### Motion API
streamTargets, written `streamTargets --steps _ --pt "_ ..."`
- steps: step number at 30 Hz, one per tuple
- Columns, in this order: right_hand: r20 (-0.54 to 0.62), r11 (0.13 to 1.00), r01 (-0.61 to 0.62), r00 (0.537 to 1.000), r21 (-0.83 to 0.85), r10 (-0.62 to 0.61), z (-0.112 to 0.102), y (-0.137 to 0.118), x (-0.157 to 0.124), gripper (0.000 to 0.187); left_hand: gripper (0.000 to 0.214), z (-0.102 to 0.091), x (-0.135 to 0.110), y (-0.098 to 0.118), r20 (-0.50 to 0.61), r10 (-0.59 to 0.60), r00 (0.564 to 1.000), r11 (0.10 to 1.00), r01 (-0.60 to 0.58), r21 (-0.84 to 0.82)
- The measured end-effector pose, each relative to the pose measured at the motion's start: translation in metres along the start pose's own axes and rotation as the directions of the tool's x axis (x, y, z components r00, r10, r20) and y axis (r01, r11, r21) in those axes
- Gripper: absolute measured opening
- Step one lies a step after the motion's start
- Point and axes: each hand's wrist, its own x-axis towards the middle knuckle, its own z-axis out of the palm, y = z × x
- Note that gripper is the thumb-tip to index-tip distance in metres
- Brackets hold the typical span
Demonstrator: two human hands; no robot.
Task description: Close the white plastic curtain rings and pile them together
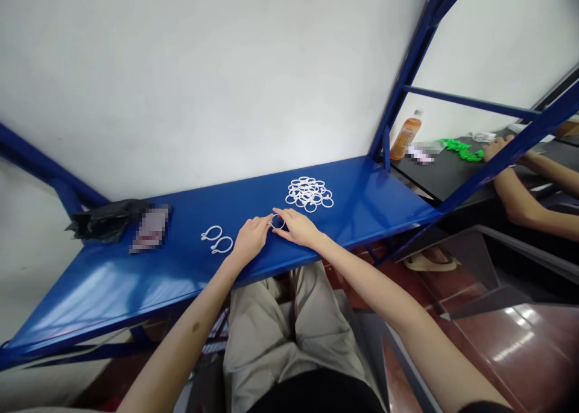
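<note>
My left hand (250,238) and my right hand (296,226) meet near the front edge of a blue metal shelf (136,274). Together their fingertips pinch one white plastic ring (277,222) that lies between them on the shelf. A heap of several white rings (309,193) sits just behind my right hand. Two separate white rings with small tabs (217,239) lie side by side to the left of my left hand.
A black crumpled bag (105,219) and a blurred flat packet (150,227) lie at the shelf's left end. Blue frame bars (409,69) rise at right. Beyond them another person's arms (525,187) rest on a dark table with an orange bottle (405,135) and green pieces (462,149).
</note>
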Motion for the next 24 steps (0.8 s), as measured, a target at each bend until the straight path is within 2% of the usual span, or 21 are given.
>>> streamTargets --steps 4,8,11,13,17,24 --pt "0.061 0.999 0.032 0.998 0.031 -0.034 -0.004 -0.016 -0.017 0.049 0.039 -0.007 -0.022 0.014 0.053 -0.009 0.999 1.0 0.011 -0.027" --pt "0.066 0.997 -0.039 0.997 0.065 0.034 -0.006 -0.033 -0.034 0.044 0.037 -0.01 -0.042 0.027 0.049 -0.005 0.999 0.995 0.01 -0.103" --pt "0.063 0.986 -0.098 0.994 0.135 0.091 -0.009 -0.04 -0.041 0.05 0.035 -0.01 -0.052 0.033 0.028 -0.007 1.0 0.988 0.012 -0.151" --pt "0.076 0.971 -0.134 0.99 0.199 0.121 -0.012 -0.041 -0.041 0.051 0.031 -0.01 -0.054 0.035 0.012 -0.019 1.0 0.985 0.021 -0.173" --pt "0.1 0.93 -0.193 0.98 0.314 0.17 -0.012 -0.038 -0.037 0.042 0.025 -0.013 -0.051 0.036 -0.002 -0.036 0.999 0.975 0.035 -0.218" --pt "0.118 0.896 -0.248 0.968 0.368 0.22 -0.011 -0.038 -0.033 0.039 0.024 -0.014 -0.046 0.04 -0.001 -0.06 0.998 0.973 0.058 -0.225"
